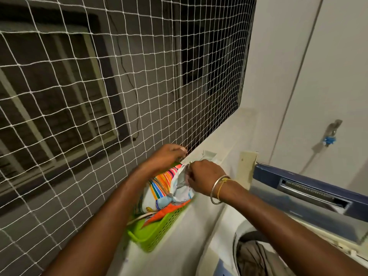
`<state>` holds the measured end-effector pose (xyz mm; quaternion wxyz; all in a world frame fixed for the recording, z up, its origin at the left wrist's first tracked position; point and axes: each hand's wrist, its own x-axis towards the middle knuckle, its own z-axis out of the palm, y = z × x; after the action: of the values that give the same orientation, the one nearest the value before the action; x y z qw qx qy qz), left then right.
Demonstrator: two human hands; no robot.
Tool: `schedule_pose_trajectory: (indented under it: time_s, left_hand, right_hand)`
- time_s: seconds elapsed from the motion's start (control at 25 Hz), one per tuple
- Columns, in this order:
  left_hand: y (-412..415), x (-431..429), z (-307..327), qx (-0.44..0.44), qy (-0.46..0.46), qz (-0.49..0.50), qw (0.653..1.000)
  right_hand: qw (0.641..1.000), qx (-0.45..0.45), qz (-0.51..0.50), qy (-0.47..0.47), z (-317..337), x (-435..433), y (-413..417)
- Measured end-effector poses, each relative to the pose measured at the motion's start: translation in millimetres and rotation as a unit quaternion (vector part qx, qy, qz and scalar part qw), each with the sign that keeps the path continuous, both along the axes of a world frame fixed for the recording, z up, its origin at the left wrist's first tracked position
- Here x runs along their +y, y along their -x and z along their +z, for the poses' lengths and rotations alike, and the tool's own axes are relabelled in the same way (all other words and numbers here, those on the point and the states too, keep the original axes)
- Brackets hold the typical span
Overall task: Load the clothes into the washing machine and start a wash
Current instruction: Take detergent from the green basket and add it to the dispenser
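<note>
A colourful striped packet (159, 188) stands in a green plastic basket (157, 234) on the ledge beside the washing machine. My left hand (165, 156) is at the packet's top on the far side, close to the net. My right hand (205, 180), with two bangles on the wrist, pinches the packet's crumpled open top. The top-loading washing machine (225, 232) is open at the lower right, with dark clothes (253, 257) in its drum. Its blue lid (310, 190) is raised behind my right arm.
A white safety net (99, 96) covers the opening at the left, just behind the basket. An orange packet (169, 212) also lies in the basket. A tap with a blue fitting (330, 136) sticks out of the white wall at the right.
</note>
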<state>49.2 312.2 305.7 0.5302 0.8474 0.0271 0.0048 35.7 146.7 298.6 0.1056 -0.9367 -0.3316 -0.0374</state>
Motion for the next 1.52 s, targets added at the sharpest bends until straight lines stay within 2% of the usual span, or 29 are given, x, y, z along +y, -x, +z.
schedule_pose_trajectory:
  time_s: [0.16,0.28,0.36,0.44,0.64,0.92,1.12,1.52]
  left_hand:
    - [2,4,2,-0.008,0.005,0.013,1.000]
    - [2,2,3,-0.015,0.008,0.020,1.000]
    - [1,1,3,-0.017,-0.001,0.022,1.000]
    - [-1,1,0,-0.015,-0.011,0.021,1.000]
    - [-2,2,0,-0.006,-0.027,0.021,0.999]
    - [-10,3,0,0.000,0.008,0.036,0.999]
    - [-25,1,5,0.015,0.014,0.055,0.998]
    - [-61,-8,4,0.090,0.069,0.051,0.992]
  right_hand:
    - [0.993,-0.058,0.032,-0.098,-3,-12,9]
    - [0.985,-0.121,0.085,-0.090,-5,-12,14]
    - [0.984,-0.119,0.105,-0.082,-6,-4,16]
    - [0.988,-0.066,0.096,-0.099,-9,8,18]
    - [0.983,0.060,-0.005,-0.176,-18,16,13]
    - [0.919,0.192,-0.073,-0.338,-1,-13,-2]
    - [0.891,0.237,-0.070,-0.381,20,-39,-13]
    - [0.870,0.256,-0.087,-0.413,46,-75,-40]
